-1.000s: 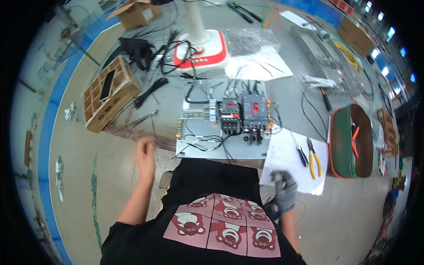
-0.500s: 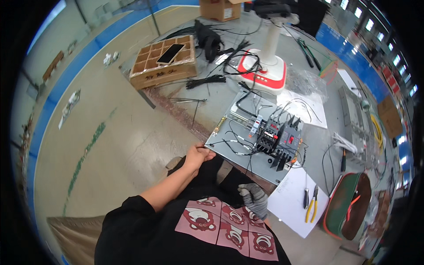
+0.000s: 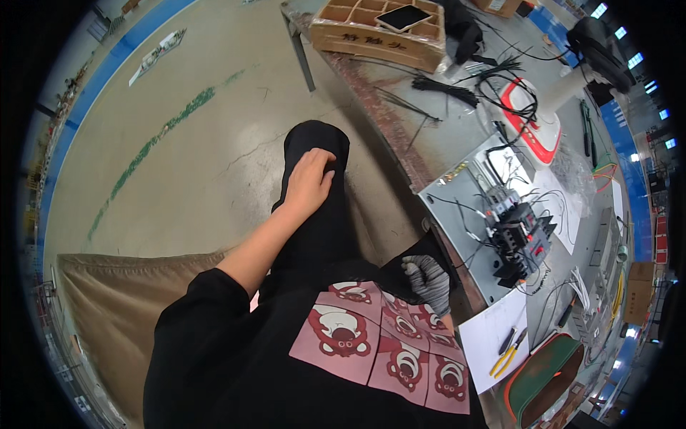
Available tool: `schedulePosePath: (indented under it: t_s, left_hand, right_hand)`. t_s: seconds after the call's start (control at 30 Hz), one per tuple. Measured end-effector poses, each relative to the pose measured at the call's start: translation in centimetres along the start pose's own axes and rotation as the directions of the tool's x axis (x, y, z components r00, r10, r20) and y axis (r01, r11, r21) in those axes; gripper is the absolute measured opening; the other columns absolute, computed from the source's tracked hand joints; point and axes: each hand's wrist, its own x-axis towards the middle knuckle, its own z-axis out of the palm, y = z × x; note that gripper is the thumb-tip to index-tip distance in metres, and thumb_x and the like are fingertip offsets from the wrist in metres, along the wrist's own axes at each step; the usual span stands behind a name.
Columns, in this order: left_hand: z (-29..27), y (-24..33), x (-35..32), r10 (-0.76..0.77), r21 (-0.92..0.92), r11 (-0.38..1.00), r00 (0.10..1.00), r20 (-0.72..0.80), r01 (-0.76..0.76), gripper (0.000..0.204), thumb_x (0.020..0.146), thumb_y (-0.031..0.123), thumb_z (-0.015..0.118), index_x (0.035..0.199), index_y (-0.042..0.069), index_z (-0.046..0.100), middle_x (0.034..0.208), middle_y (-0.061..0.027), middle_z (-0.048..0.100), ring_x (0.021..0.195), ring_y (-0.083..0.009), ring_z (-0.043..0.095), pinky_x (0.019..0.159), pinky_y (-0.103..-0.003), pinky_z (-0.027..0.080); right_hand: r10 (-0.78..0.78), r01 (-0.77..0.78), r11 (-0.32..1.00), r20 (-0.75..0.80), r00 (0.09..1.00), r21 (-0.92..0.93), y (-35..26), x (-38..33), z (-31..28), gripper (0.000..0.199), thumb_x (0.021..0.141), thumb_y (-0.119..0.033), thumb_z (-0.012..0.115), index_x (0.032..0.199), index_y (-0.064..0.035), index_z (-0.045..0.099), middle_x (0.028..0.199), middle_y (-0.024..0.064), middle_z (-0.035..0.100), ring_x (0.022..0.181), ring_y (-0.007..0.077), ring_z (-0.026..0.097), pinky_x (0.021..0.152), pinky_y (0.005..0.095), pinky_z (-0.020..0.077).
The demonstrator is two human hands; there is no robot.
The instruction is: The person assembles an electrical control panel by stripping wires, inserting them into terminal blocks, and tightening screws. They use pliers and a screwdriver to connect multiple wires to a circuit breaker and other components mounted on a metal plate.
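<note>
My bare left hand (image 3: 309, 183) lies on my black-trousered knee, fingers stretched out and holding nothing. In a grey striped knit glove, my right hand (image 3: 427, 280) rests low by my lap with its fingers curled in; whatever may be inside them is hidden. To the right of both hands, the grey metal mounting plate (image 3: 446, 207) lies at the table's edge, touched by neither. It carries black circuit breakers (image 3: 525, 236) with red parts and loose black wires (image 3: 461, 209).
A divided cardboard box (image 3: 379, 48) with a phone (image 3: 403, 18) on it stands on the worn table (image 3: 389, 118). Beyond the plate is a white-and-red stand base (image 3: 547, 136). Yellow-handled pliers (image 3: 506, 363) and a screwdriver (image 3: 507, 341) lie on white paper (image 3: 493, 322), near a green tool bag (image 3: 547, 368).
My left hand has let go of the plate's near-left corner and moved onto my knee. The view has swung left, so the table appears farther right. My right hand stays low, fingers still curled.
</note>
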Motion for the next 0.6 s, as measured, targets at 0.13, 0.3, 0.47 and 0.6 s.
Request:
schedulePosePath:
  t_s: [0.13,0.3,0.47,0.6]
  left_hand:
    - [0.7,-3.2,-0.6,0.126,0.114,0.986,0.992,-0.023,-0.123,0.034,0.077,0.008,0.072,0.109,0.005,0.061,0.13,-0.0107,0.056,0.124,-0.0309,0.049,0.106,-0.045,0.038]
    - [5.1,-6.6,0.9,-0.032,0.046,0.999,0.994,0.105,0.027,0.034,0.081,0.019,0.071,0.111,0.006,0.064,0.138,-0.0116,0.052,0.136,-0.0307,0.04,0.115,-0.048,0.028]
    - [6.4,-6.5,3.6,-0.012,0.006,1.0,0.977,0.213,0.011,0.033,0.08,0.022,0.069,0.11,0.008,0.064,0.137,-0.0106,0.052,0.136,-0.0299,0.04,0.114,-0.049,0.027]
    - [6.6,-8.0,5.3,-0.078,0.06,0.996,0.956,0.283,0.063,0.031,0.081,0.025,0.066,0.108,0.011,0.064,0.137,-0.0091,0.053,0.135,-0.0292,0.04,0.113,-0.051,0.027]
  right_hand:
    - [0.085,-0.084,0.996,0.061,0.994,-0.022,-0.1,1.1,1.9,0.013,0.091,-0.013,0.066,0.098,-0.0046,0.072,0.09,0.0129,0.07,0.081,0.027,0.069,0.074,0.0345,0.0547]
    - [0.205,-0.195,0.978,0.19,0.96,-0.071,-2.7,3.7,1.2,0.017,0.094,-0.015,0.064,0.107,-0.0071,0.071,0.092,0.0099,0.071,0.084,0.0204,0.069,0.076,0.0315,0.0541]
    - [0.461,-0.49,0.868,0.233,0.856,0.084,-10.2,10.9,1.0,0.023,0.099,-0.016,0.057,0.113,0.0004,0.066,0.1,0.0099,0.071,0.09,0.015,0.068,0.082,0.0291,0.0534]
    - [0.33,-0.384,0.904,0.267,0.906,0.186,-14.0,19.5,0.5,0.018,0.097,-0.007,0.057,0.11,-0.0006,0.068,0.095,0.0095,0.072,0.087,0.0169,0.07,0.079,0.029,0.0543]
